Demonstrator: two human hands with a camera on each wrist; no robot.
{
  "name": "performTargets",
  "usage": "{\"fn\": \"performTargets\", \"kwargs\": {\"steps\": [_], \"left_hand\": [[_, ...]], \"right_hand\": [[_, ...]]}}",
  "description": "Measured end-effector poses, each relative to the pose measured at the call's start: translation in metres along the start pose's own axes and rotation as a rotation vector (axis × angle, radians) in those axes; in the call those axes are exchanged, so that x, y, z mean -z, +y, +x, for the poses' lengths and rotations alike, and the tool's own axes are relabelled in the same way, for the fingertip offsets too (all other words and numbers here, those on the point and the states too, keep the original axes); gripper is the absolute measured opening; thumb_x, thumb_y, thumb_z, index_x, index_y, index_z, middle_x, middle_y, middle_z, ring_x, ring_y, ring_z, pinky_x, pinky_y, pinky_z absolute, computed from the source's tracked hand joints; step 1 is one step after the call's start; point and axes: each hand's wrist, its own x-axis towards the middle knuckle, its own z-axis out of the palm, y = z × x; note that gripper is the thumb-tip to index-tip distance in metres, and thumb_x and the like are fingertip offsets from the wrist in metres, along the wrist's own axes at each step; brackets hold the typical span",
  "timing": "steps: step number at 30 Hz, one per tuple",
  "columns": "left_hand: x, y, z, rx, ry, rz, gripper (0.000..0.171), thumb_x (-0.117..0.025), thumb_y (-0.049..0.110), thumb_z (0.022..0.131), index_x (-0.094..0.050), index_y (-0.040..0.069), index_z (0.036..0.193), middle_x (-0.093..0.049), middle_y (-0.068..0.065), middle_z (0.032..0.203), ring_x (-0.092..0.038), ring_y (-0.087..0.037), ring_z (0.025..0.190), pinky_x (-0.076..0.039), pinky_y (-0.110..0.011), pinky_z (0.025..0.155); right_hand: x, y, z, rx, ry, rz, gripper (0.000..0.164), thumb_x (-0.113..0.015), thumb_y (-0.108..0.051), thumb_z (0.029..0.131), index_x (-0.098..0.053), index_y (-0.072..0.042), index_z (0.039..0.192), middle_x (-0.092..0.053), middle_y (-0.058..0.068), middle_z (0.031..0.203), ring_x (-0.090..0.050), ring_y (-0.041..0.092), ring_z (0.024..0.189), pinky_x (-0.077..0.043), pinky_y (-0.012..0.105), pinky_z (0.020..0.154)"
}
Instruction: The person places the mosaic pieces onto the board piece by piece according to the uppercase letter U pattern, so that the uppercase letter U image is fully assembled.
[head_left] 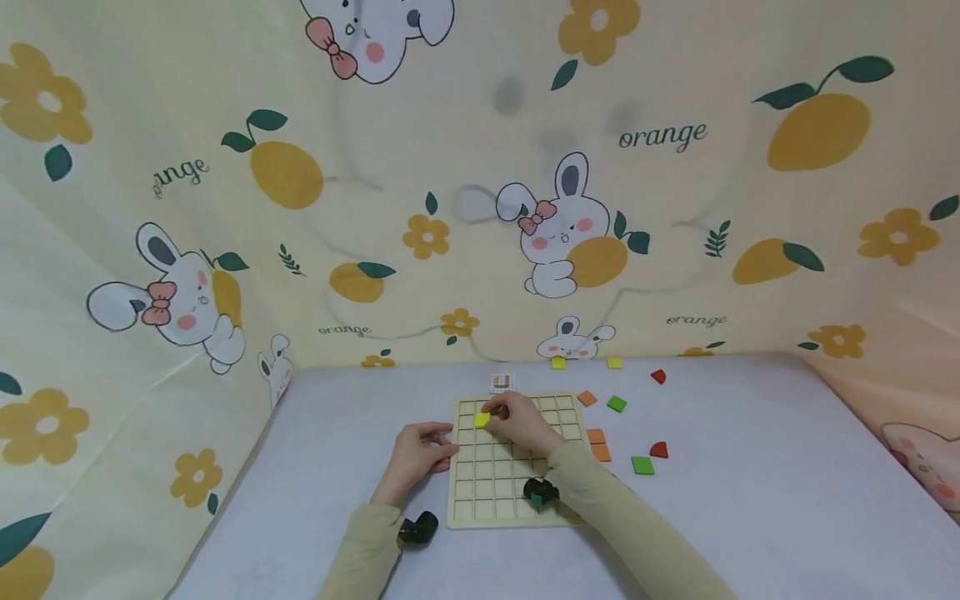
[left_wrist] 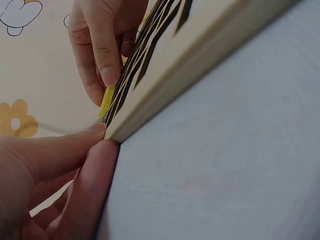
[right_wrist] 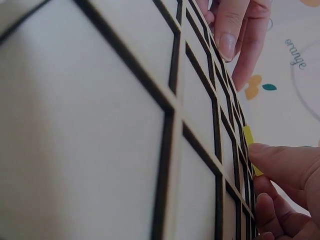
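Yellow tile (head_left: 481, 421) pinched at tip of right grip (head_left: 521, 423).

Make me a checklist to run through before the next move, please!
1. Yellow square tile in the right hand: ok, pinched.
2. Left hand on the pale wooden grid board: ok, touching its left edge.
3. Tile lying flat in a grid square: cannot tell, fingers partly cover it.
4. Small white patterned card readable: not ok, its print looks too tiny.
5. Red quarter-circle pieces off the board: ok, right of it.

Yellow square tile (head_left: 482, 421), over flat gridded board (head_left: 495, 490)
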Motion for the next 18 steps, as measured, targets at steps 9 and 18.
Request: {"fn": "performTargets", "kwargs": {"steps": [9,18], "left_hand": [[-0.0018,-0.0044,0.0009,0.003,0.003,-0.015,0.04,-0.075,0.0,0.079,-0.065,0.001,0.119,-0.062,-0.009,0.086,-0.062,-0.012,0.058,-0.058,-0.027,0.056],[0.0002,-0.0041,0.0026,0.008,-0.001,-0.039,0.04,-0.075,0.0,0.079,-0.065,0.001,0.118,-0.062,-0.009,0.085,-0.062,-0.011,0.057,-0.058,-0.029,0.056]], "right_hand": [[-0.0024,-0.0004,0.001,-0.032,0.012,-0.008,0.02,-0.071,-0.005,0.084,-0.07,-0.007,0.104,-0.06,0.002,0.095,-0.049,0.015,0.08,-0.045,0.03,0.07],[0.0053,-0.0029,0.0016,-0.016,-0.067,0.034,0.028,-0.071,-0.004,0.084,-0.067,-0.003,0.113,-0.06,0.005,0.098,-0.048,0.018,0.081,-0.045,0.032,0.069]]}}
